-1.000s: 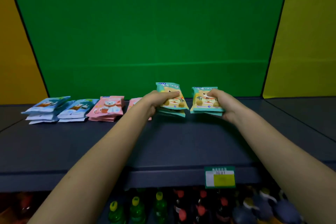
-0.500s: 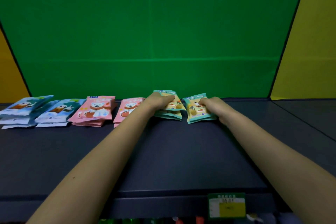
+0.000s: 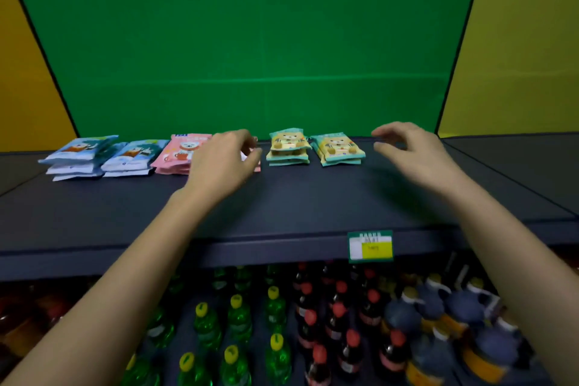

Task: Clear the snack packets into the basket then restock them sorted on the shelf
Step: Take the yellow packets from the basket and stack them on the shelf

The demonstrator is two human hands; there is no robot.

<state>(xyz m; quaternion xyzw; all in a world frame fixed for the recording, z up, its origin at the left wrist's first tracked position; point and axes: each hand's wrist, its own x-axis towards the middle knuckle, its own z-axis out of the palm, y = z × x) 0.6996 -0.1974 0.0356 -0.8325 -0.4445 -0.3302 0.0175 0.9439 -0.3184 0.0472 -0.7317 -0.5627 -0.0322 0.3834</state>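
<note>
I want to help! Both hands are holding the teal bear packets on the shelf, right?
No. The head view shows the teal bear packets lying on the shelf, with the left hand and right hand open, not gripping them.

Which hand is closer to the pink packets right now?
Left. The left hand is directly in front of the pink packets, hiding part of them; the right hand is far to their right, beyond the teal packets.
</note>
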